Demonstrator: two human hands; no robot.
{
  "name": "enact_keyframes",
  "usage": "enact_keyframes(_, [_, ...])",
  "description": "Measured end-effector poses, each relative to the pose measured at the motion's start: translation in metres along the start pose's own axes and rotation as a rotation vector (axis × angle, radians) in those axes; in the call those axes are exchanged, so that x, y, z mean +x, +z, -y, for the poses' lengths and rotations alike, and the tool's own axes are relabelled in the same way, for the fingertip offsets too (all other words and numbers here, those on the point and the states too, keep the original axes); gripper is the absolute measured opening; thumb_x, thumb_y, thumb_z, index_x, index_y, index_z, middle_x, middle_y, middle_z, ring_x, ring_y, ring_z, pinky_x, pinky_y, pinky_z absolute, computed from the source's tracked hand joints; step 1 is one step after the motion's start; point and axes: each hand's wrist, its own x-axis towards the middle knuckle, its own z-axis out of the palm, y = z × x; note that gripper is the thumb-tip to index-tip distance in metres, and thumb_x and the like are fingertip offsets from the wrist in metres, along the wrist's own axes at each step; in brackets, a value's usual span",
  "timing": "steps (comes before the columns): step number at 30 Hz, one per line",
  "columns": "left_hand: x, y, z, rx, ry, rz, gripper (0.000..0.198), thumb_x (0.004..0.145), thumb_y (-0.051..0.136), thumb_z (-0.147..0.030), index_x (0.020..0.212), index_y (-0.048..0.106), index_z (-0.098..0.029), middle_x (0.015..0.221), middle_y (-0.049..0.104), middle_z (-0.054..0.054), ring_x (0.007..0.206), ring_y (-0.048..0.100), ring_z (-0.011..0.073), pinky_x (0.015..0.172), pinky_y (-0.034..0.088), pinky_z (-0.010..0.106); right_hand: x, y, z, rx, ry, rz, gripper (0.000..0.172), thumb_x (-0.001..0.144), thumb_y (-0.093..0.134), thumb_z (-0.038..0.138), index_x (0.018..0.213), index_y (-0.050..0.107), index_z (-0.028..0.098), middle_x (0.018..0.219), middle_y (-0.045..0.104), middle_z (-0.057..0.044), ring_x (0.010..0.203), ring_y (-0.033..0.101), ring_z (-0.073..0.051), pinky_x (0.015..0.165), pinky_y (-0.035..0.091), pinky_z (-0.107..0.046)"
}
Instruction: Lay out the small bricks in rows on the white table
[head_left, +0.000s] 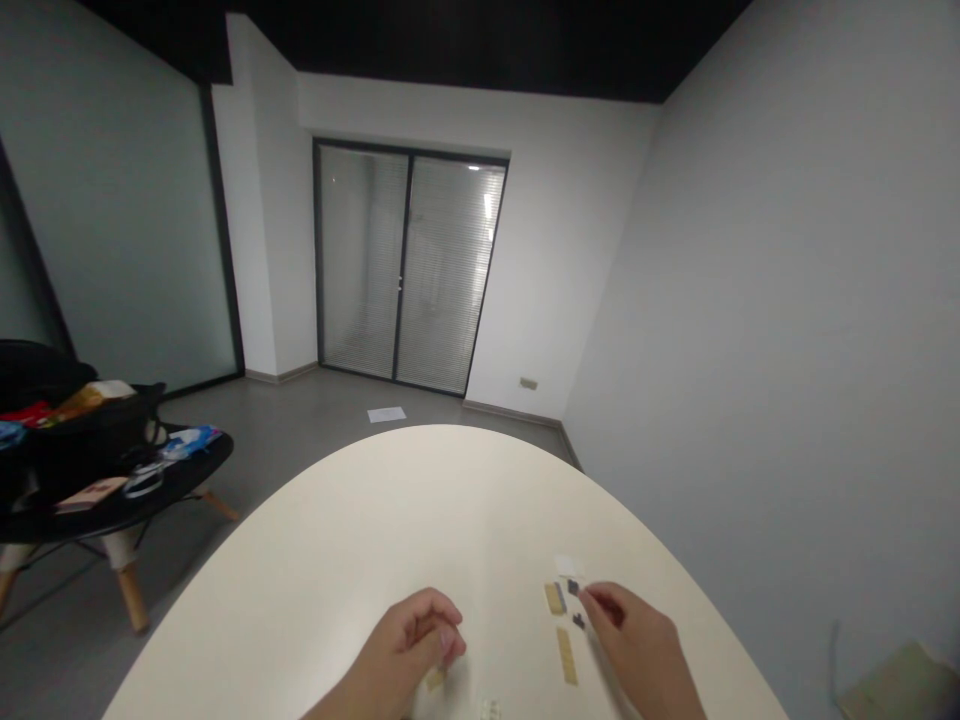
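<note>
My left hand (420, 640) is over the table with its fingers curled and the thumb against them; what they hold, if anything, is hidden. Just beneath it shows a small tan piece (435, 680). To the right, my right hand (634, 635) has thumb and forefinger pinched together at the edge of a small dark piece (573, 587). Whether the fingertips grip that piece cannot be made out. Around them lie another small dark piece (578, 621), a short tan block with a grey edge (554, 599), a longer tan strip (567, 657) and a whitish flat piece (568, 566).
The round cream table (450, 480) fills the foreground. A small pale ridged piece (490, 710) lies at the bottom edge. At left, a black chair (180, 470) carries a bag and loose items. A white wall (787, 300) stands to the right, and paper (386, 414) lies on the floor.
</note>
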Motion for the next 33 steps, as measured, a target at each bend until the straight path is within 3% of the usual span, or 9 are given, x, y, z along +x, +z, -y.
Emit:
enact_keyframes(5, [0.003, -0.002, -0.012, 0.086, 0.026, -0.045, 0.044, 0.074, 0.075, -0.059, 0.078, 0.065, -0.016, 0.068, 0.068, 0.004, 0.066, 0.057, 0.0165, 0.066, 0.042, 0.028, 0.004, -0.003, -0.021, -0.144, 0.012, 0.131, 0.030, 0.084, 0.046, 0.028, 0.075, 0.075, 0.022, 0.087, 0.079, -0.007, 0.082, 0.071, -0.023, 0.071, 0.049, -0.029])
enact_keyframes(13, [0.002, -0.003, -0.028, 0.205, 0.035, -0.128, 0.041, 0.073, 0.074, -0.056, 0.069, 0.067, -0.016, 0.065, 0.065, 0.004, 0.066, 0.056, 0.0187, 0.067, 0.041, 0.030, 0.003, 0.006, -0.015, -0.271, 0.057, 0.265, 0.028, 0.083, 0.050, 0.012, 0.075, 0.075, 0.021, 0.084, 0.077, -0.007, 0.083, 0.069, -0.022, 0.074, 0.044, -0.028])
enact_keyframes(25, [0.002, -0.001, -0.030, 0.203, 0.011, -0.141, 0.040, 0.071, 0.074, -0.056, 0.068, 0.065, -0.017, 0.063, 0.063, 0.003, 0.066, 0.055, 0.0188, 0.068, 0.041, 0.031, 0.005, 0.016, -0.029, -0.276, 0.042, 0.212, 0.029, 0.083, 0.050, 0.010, 0.078, 0.076, 0.021, 0.085, 0.076, -0.007, 0.083, 0.069, -0.022, 0.074, 0.045, -0.029])
enact_keyframes(33, [0.003, -0.002, -0.028, 0.236, -0.003, -0.127, 0.036, 0.072, 0.071, -0.051, 0.068, 0.065, -0.016, 0.064, 0.064, 0.004, 0.066, 0.054, 0.0186, 0.068, 0.040, 0.032, 0.000, 0.012, -0.016, -0.231, -0.045, 0.164, 0.023, 0.082, 0.055, 0.016, 0.084, 0.076, 0.023, 0.092, 0.075, -0.007, 0.089, 0.069, -0.023, 0.079, 0.047, -0.030])
